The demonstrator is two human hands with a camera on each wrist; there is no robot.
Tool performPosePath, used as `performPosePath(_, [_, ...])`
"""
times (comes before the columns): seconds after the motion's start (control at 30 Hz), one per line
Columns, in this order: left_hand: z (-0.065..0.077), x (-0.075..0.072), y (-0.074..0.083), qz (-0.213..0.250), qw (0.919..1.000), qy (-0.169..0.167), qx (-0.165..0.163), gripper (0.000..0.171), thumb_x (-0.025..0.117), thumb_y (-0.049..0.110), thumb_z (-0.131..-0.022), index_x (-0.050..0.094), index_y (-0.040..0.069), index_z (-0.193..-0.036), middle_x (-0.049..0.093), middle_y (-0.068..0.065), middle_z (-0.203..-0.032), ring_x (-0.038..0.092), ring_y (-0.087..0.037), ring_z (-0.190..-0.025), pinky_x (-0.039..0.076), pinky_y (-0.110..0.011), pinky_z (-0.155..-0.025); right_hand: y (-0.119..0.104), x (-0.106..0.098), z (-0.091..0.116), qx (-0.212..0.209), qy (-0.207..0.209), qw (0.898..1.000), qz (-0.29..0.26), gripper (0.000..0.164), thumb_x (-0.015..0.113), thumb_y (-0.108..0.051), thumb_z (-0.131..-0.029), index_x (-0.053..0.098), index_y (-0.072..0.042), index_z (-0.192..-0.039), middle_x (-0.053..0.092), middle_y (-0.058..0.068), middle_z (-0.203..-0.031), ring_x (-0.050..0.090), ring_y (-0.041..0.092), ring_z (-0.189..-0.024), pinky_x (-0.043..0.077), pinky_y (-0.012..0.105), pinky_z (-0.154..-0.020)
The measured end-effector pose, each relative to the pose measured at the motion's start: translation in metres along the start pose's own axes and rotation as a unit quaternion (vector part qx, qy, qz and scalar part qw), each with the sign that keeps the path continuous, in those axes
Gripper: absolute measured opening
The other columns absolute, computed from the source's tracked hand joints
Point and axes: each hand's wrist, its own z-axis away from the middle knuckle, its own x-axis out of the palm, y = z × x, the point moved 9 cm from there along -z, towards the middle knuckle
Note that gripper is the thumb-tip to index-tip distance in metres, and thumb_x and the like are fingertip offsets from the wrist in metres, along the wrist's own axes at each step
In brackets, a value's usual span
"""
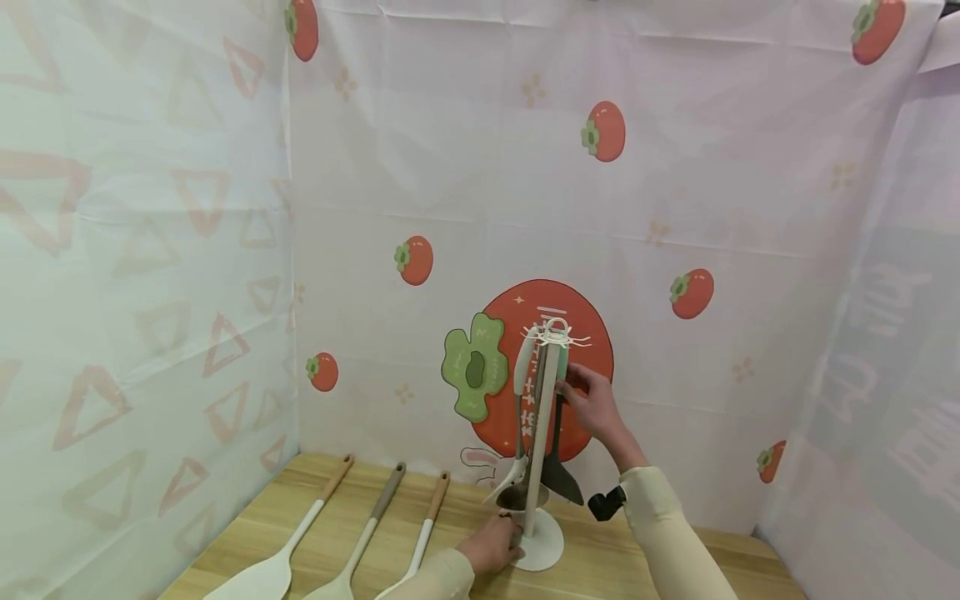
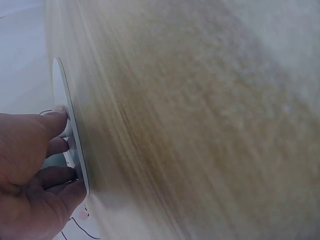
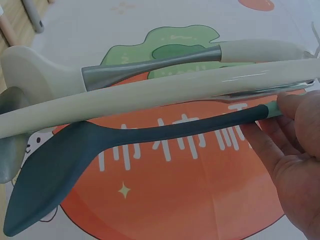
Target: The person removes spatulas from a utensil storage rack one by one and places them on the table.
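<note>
A white rotating-style utensil stand (image 1: pixel 542 450) with a ring of hooks on top stands on a round base (image 1: pixel 546 546). My right hand (image 1: pixel 596 408) pinches the mint-green handle of a dark turner (image 3: pixel 165 131) close under the hooks. The turner's blade points down beside the pole. Low down, my left hand (image 1: pixel 491 543) holds the base by its rim; its bent fingers (image 2: pixel 56 122) touch it in the left wrist view. Also at the stand are a white-handled utensil (image 3: pixel 150 65) with a metal shank and a metal ladle (image 1: pixel 513 497), partly hidden by the pole.
On the wooden table (image 1: pixel 247 542) to the left lie a white turner (image 1: pixel 262 575), a grey-handled utensil (image 1: pixel 386 492) and another wooden-handled utensil (image 1: pixel 435 500). A printed cloth (image 1: pixel 487 150) with persimmons hangs close behind the stand.
</note>
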Motion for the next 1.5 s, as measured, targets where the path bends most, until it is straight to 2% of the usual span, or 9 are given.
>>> performPosePath(0.13, [0.001,-0.001,0.002,-0.009,0.9998,0.007,0.015,0.032,0.079,0.014,-0.086,0.055,0.01,-0.066,0.037,0.01,-0.063,0.037,-0.005,-0.061,0.035,-0.019,-0.059,-0.001,-0.002,0.001,-0.004,0.001,1.0,-0.01,0.035,0.059,0.0,-0.101,0.058,0.009,-0.134,0.065,0.029,-0.117,0.063,0.041,-0.11,0.059,0.047,-0.086])
performPosePath(0.37, [0.003,-0.005,0.006,-0.021,0.9992,0.016,0.03,0.029,0.079,0.014,-0.085,0.057,0.008,-0.067,0.032,0.011,-0.064,0.036,-0.005,-0.062,0.034,-0.018,-0.059,0.002,-0.005,0.003,-0.001,0.001,1.0,-0.018,0.036,0.061,-0.002,-0.1,0.058,0.011,-0.133,0.064,0.029,-0.117,0.064,0.041,-0.108,0.059,0.048,-0.083])
performPosePath(0.67, [0.002,-0.004,0.003,-0.023,0.9995,-0.001,0.02,0.027,0.078,0.015,-0.088,0.059,0.01,-0.07,0.041,0.01,-0.066,0.038,-0.004,-0.064,0.038,-0.019,-0.062,0.001,-0.009,0.007,0.005,0.0,1.0,-0.029,0.037,0.063,-0.001,-0.098,0.056,0.013,-0.132,0.064,0.03,-0.114,0.063,0.042,-0.106,0.058,0.053,-0.084])
performPosePath(0.7, [0.002,-0.003,0.002,-0.023,0.9995,-0.005,0.018,0.027,0.078,0.016,-0.088,0.059,0.011,-0.07,0.041,0.01,-0.066,0.038,-0.004,-0.064,0.038,-0.019,-0.062,0.006,-0.01,0.005,0.005,0.001,1.0,-0.03,0.037,0.063,-0.001,-0.098,0.056,0.013,-0.132,0.064,0.031,-0.114,0.063,0.043,-0.106,0.058,0.054,-0.084])
performPosePath(0.9, [0.001,0.0,-0.002,-0.035,0.9992,-0.008,0.015,0.029,0.079,0.019,-0.088,0.058,0.013,-0.069,0.044,0.009,-0.068,0.04,-0.004,-0.064,0.039,-0.019,-0.062,0.039,-0.012,-0.002,-0.009,0.018,1.0,-0.019,0.036,0.068,-0.009,-0.097,0.061,0.004,-0.131,0.067,0.023,-0.112,0.066,0.03,-0.101,0.061,0.043,-0.078])
performPosePath(1.1, [0.002,-0.001,-0.002,-0.057,0.9982,-0.002,0.018,0.028,0.079,0.024,-0.089,0.06,0.014,-0.071,0.05,0.007,-0.07,0.044,-0.005,-0.064,0.042,-0.021,-0.062,0.038,-0.015,0.001,-0.018,0.026,0.999,-0.014,0.034,0.071,-0.011,-0.096,0.064,0.0,-0.127,0.068,0.019,-0.106,0.066,0.017,-0.092,0.061,0.042,-0.076])
performPosePath(1.5, [0.002,0.0,-0.002,-0.073,0.9971,-0.017,0.012,0.023,0.078,0.029,-0.091,0.066,0.014,-0.079,0.059,0.004,-0.078,0.052,-0.006,-0.068,0.048,-0.022,-0.067,0.036,-0.022,0.005,-0.03,0.037,0.999,-0.015,0.034,0.072,-0.011,-0.095,0.065,0.002,-0.125,0.066,0.022,-0.104,0.066,0.022,-0.091,0.061,0.033,-0.071])
